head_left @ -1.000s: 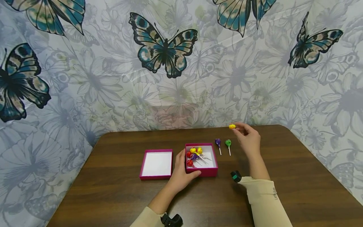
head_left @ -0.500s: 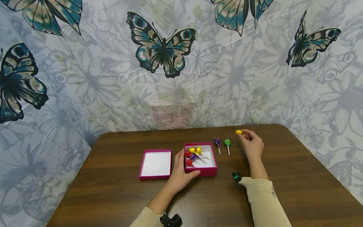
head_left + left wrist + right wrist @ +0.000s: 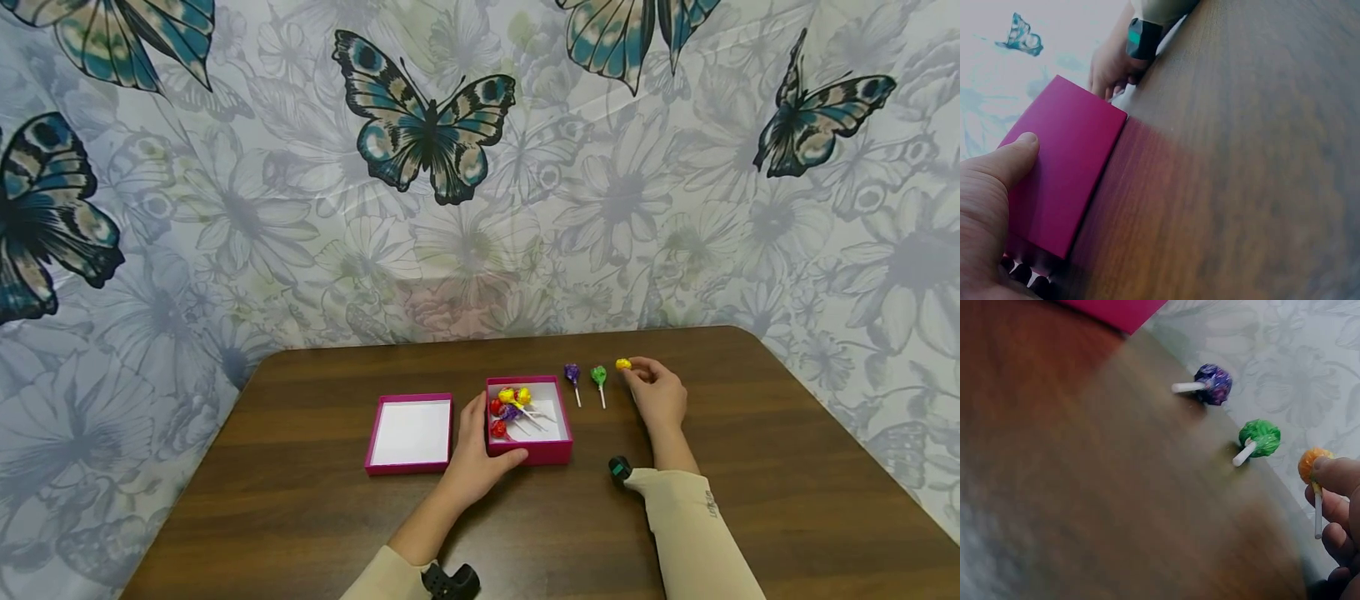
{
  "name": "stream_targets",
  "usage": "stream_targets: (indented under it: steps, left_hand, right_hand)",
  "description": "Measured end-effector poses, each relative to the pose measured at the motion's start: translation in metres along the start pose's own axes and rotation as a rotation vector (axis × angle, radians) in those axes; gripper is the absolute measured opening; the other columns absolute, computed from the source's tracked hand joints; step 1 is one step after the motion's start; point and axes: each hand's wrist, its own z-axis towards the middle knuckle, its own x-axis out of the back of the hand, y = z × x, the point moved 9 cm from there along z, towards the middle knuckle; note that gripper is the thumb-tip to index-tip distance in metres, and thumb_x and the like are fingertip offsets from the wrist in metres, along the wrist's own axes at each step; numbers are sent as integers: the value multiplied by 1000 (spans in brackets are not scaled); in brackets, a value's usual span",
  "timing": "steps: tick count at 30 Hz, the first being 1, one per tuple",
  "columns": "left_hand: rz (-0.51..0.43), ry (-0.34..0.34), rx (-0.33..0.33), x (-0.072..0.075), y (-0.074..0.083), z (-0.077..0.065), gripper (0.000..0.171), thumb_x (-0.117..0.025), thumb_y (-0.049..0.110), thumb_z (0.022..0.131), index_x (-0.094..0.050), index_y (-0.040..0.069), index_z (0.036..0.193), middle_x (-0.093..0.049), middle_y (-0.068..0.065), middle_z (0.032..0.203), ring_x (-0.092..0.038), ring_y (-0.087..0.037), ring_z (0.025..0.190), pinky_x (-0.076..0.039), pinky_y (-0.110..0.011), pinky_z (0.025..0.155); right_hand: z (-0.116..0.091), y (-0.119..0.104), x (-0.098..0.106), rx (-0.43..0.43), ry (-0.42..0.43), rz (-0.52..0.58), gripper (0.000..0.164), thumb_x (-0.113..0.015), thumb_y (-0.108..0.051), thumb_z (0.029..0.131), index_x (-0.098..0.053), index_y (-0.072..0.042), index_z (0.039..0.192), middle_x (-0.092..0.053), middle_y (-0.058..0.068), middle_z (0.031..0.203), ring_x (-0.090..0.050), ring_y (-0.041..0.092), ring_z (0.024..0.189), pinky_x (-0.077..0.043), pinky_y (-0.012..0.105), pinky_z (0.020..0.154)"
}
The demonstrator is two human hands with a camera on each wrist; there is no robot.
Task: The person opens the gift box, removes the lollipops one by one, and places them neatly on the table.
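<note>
My right hand [image 3: 660, 398] pinches a yellow lollipop [image 3: 622, 364] between thumb and fingers, by its wrapped head. In the right wrist view its white stick [image 3: 1318, 515] points down. Left of it, a green lollipop [image 3: 598, 375] and a purple lollipop [image 3: 572, 374] lie side by side on the table, sticks toward me. With the left hand [image 3: 480, 467] I hold the pink box [image 3: 551, 452] at its near left corner, thumb on the front wall, fingers along the left side. Inside the box lie several lollipops, among them yellow ones [image 3: 514, 396], red ones [image 3: 498, 429] and a purple one [image 3: 510, 412].
A pink-rimmed lid [image 3: 411, 432] with a white inside lies left of the box. The brown wooden table [image 3: 315, 517] has its far edge just behind the lollipops. A butterfly-patterned cloth [image 3: 480, 250] hangs behind it.
My right hand first moves right and nearer with the yellow lollipop, then slightly left and lower, ending beside the green one. The left hand stays on the box.
</note>
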Motion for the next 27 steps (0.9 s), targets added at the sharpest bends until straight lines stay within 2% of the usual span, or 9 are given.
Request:
stream_targets:
  steps: [6, 12, 17, 27]
  left_hand:
    - [2, -6, 15, 0, -2, 0, 110, -81, 46, 81, -13, 12, 160, -17, -15, 162, -24, -37, 150, -28, -60, 120]
    - [0, -10, 15, -1, -1, -1, 109, -80, 46, 81, -13, 12, 160, -17, -16, 162, -24, -38, 150, -28, -61, 119]
    - [-2, -20, 34, -1, -2, 0, 109, -80, 46, 81, -12, 14, 161, -16, -14, 163, -23, -37, 151, -27, -61, 120]
    - [-3, -31, 56, -3, -4, -1, 108, -80, 45, 82, -12, 17, 161, -14, -12, 164, -21, -37, 152, -27, -61, 119]
  right_hand:
    - [-1, -1, -5, 35, -11, -69, 30, -70, -34, 93, -72, -16, 116, -76, 10, 103, -66, 30, 88, -46, 35, 70]
    - [-2, 0, -8, 44, -25, -134, 30, -69, -34, 94, -71, -14, 116, -75, 10, 104, -66, 31, 88, -45, 37, 69]
    - [-2, -1, -8, 46, -26, -147, 29, -69, -35, 93, -71, -15, 114, -74, 9, 102, -64, 29, 82, -41, 32, 64]
    - [-2, 1, -9, 38, -45, -157, 30, -69, -36, 93, -71, -15, 115, -73, 7, 107, -65, 29, 92, -43, 36, 68]
